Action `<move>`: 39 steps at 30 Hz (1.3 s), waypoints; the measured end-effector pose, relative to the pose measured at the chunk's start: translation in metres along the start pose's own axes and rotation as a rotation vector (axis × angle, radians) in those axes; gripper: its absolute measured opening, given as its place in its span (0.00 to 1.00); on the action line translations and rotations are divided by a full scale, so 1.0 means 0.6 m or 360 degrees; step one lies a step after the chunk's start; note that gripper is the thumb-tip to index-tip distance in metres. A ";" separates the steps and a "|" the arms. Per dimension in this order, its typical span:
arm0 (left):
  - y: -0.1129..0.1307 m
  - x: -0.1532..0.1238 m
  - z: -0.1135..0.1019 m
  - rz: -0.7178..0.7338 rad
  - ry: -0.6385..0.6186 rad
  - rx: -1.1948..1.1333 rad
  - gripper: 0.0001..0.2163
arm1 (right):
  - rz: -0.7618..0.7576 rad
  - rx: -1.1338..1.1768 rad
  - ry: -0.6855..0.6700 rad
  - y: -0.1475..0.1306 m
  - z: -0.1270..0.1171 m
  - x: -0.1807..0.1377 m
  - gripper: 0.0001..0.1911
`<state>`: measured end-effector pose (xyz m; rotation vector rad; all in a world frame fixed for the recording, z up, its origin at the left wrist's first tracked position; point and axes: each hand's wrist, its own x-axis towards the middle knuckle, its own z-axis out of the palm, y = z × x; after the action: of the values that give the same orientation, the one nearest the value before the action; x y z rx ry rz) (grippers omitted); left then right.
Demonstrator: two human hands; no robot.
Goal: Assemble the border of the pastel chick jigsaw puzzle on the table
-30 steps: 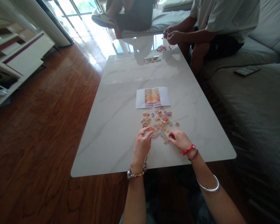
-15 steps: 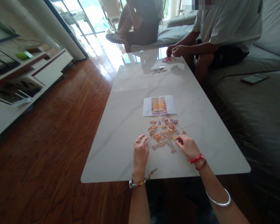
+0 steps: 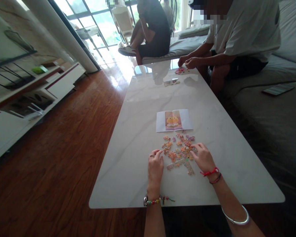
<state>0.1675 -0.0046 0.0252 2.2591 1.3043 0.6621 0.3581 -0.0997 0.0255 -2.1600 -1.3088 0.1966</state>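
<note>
Head view: shows left hand (image 3: 156,169) half-curled, hold unclear, beside angled jigsaw strip (image 3: 180,162) on marbled tabletop (image 3: 128,177), long axis crosswise, short leg nearward. Shows right hand (image 3: 203,158), grip unclear, at loose pieces (image 3: 172,155), crowding between strip and picture sheet (image 3: 173,120). Farther, shows flat packet (image 3: 171,82), another person's hands (image 3: 192,63).

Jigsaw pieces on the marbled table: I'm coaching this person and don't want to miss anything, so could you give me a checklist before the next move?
1. Reference picture sheet face up and uncovered: ok.
2. Loose jigsaw pieces spread singly: not ok, many are bunched together.
3. Joined-looking strip clear of both hands: ok, it lies on the near side of the pile.
4. Left hand free: ok as far as visible, no piece shows in it.
5. Right hand holding a piece: cannot tell, its fingertips are at the pile's edge.
</note>
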 end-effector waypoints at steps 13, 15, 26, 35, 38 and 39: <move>0.000 0.046 0.010 0.0019 0.0028 -0.0065 0.09 | 0.0137 -0.0311 0.0049 0.039 0.001 0.067 0.15; 0.000 0.052 0.009 0.0002 0.0019 -0.0033 0.09 | 0.0094 -0.0289 -0.0017 0.042 0.004 0.073 0.15; -0.010 0.073 0.019 0.0037 0.0046 0.0022 0.09 | 0.0083 -0.0070 -0.0256 0.056 -0.001 0.092 0.09; -0.008 0.071 0.023 0.0046 0.0048 0.0024 0.09 | -0.0010 -0.0011 -0.0332 0.051 -0.018 0.090 0.08; -0.009 0.069 0.021 0.0046 0.0052 0.0026 0.09 | -0.0008 0.0015 -0.0308 0.052 -0.023 0.089 0.05; -0.009 0.069 0.020 0.0040 0.0047 0.0033 0.09 | -0.0009 0.0031 -0.0312 0.055 -0.025 0.089 0.05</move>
<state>0.1891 0.0327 0.0200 2.2937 1.3046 0.6964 0.4162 -0.0716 0.0287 -2.1637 -1.4143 0.4264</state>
